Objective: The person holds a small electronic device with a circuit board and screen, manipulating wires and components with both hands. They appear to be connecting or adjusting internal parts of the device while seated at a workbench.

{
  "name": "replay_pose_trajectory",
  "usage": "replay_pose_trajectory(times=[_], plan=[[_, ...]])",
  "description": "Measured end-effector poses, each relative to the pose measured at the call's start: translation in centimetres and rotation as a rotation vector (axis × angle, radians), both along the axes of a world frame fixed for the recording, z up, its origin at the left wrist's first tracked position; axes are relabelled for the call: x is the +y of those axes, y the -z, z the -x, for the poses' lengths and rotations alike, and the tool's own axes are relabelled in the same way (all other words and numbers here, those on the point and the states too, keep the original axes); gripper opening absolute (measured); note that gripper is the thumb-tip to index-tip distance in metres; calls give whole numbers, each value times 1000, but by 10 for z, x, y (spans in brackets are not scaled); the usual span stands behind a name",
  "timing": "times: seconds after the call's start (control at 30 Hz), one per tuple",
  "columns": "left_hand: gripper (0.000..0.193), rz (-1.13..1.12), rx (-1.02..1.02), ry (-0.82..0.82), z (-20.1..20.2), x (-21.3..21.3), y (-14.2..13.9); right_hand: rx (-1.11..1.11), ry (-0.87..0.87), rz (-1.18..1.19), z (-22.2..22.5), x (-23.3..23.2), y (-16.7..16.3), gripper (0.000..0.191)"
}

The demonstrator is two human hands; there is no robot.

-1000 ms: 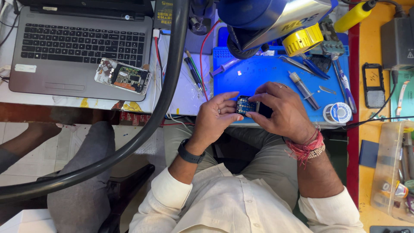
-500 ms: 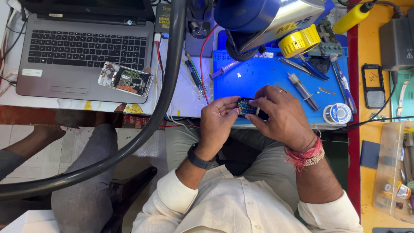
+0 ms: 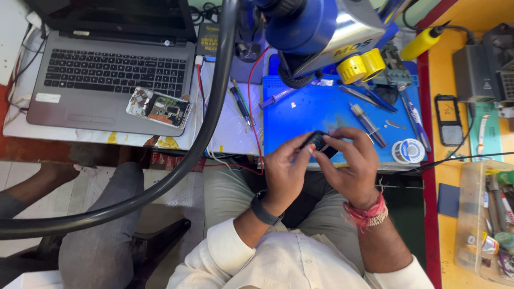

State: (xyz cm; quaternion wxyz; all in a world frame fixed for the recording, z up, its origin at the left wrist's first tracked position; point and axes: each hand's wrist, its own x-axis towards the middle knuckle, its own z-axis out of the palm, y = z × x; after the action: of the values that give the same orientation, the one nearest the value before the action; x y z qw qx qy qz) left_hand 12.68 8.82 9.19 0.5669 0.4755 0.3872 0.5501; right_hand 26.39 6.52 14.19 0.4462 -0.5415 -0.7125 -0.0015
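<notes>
Both my hands hold one small dark device (image 3: 319, 142), phone-like in shape, just above the near edge of a blue work mat (image 3: 316, 109). My left hand (image 3: 286, 171) grips its left side with thumb and fingertips; a dark watch band sits on that wrist. My right hand (image 3: 350, 166) pinches its right side from above; red threads circle that wrist. Most of the device is hidden by my fingers.
A blue microscope head (image 3: 316, 29) with yellow knobs hangs over the mat. Tweezers, a screwdriver (image 3: 368, 125) and a solder spool (image 3: 409, 150) lie at right. A laptop (image 3: 112, 75) carries an opened phone board (image 3: 159, 107). A thick black hose (image 3: 209, 123) crosses. Another person's leg (image 3: 99, 225) is left.
The view has shifted slightly. My hands have turned the small device between the fingers, staying at the mat's near edge.
</notes>
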Motion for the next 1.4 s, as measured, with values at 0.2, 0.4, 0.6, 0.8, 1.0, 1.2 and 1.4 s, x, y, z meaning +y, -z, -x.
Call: replay_pose_trajectory(times=[0.2,0.4,0.6,0.8,1.0,1.2,1.4], plan=[[26,-727,420,55,22,-8,-40,304,-68,40,-10,-26,-3,35],[25,-591,242,97,33,-40,-40,266,-97,-5,0,-61,2,26],[25,-591,263,133,51,-69,-9,308,-161,-32,22,-90,34,25],[15,-594,300,194,65,-95,23,289,-252,19,29,-116,63,27],[13,-664,306,218,69,-105,40,153,-311,-62,26,-121,71,24],[13,-748,283,259,70,-99,47,64,-323,-109,24,-122,69,23],[12,-715,322,263,69,-103,53,115,-307,-56,25,-127,78,23]])
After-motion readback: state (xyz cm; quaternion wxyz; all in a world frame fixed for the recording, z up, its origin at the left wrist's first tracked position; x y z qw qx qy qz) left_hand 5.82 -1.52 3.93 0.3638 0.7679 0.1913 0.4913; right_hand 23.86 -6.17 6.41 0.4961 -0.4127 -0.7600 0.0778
